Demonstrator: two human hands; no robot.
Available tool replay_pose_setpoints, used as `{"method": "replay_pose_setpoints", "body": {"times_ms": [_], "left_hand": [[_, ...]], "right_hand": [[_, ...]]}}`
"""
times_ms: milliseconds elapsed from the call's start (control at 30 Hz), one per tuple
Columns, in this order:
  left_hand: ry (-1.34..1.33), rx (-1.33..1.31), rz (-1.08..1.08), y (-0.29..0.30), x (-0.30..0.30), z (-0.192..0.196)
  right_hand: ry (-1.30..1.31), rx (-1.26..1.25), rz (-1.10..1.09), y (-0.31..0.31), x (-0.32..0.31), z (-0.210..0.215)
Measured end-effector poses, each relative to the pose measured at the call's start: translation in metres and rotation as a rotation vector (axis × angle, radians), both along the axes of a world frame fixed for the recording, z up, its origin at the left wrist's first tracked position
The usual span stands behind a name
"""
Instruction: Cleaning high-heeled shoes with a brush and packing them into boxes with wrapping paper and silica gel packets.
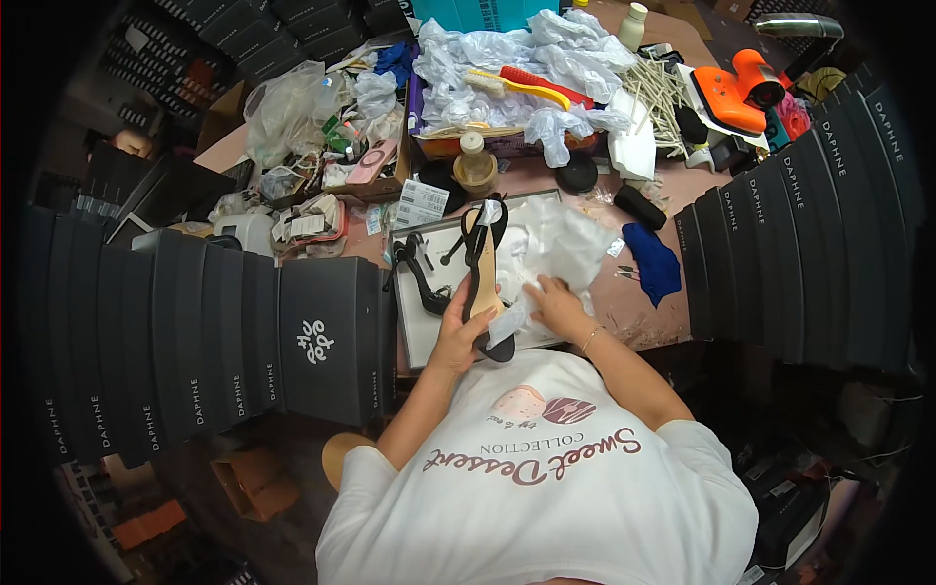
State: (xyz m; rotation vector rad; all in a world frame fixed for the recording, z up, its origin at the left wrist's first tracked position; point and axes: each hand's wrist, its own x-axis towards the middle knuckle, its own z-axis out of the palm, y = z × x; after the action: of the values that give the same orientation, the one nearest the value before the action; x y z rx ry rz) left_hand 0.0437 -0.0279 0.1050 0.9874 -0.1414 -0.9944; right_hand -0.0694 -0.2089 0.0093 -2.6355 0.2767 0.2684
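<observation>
My left hand (458,331) is wrapped round a black high-heeled sandal (483,268) with a beige insole, held upright over an open shoebox (402,336). A small white wrap shows on its upper strap. A second black heeled sandal (421,283) lies in the left part of the box. White tissue paper (570,239) spreads over the box's right side, and another piece reaches across the front of the held sandal. My right hand (561,310) has its fingers bent and closed on the tissue paper at the box's right; the fingertips are partly hidden.
Stacked dark shoeboxes stand at the left (195,331) and right (809,234). Behind are a brush (526,88), a crumpled-paper heap (468,54), a bottle with amber liquid (475,171) and an orange device (736,93). A blue cloth (651,263) lies right of the box.
</observation>
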Motion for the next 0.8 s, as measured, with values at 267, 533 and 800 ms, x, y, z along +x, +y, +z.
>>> {"method": "replay_pose_setpoints", "body": {"times_ms": [267, 533, 800], "left_hand": [[-0.083, -0.015, 0.010, 0.001, 0.008, 0.007], [-0.029, -0.032, 0.113, -0.010, 0.019, 0.013], [0.300, -0.294, -0.003, -0.020, 0.014, 0.013]], "right_hand": [[-0.109, 1.181, -0.110, 0.010, 0.012, 0.104], [-0.130, 1.025, -0.305, -0.003, -0.056, 0.148], [0.398, -0.148, -0.873, -0.102, -0.326, 0.021]]}}
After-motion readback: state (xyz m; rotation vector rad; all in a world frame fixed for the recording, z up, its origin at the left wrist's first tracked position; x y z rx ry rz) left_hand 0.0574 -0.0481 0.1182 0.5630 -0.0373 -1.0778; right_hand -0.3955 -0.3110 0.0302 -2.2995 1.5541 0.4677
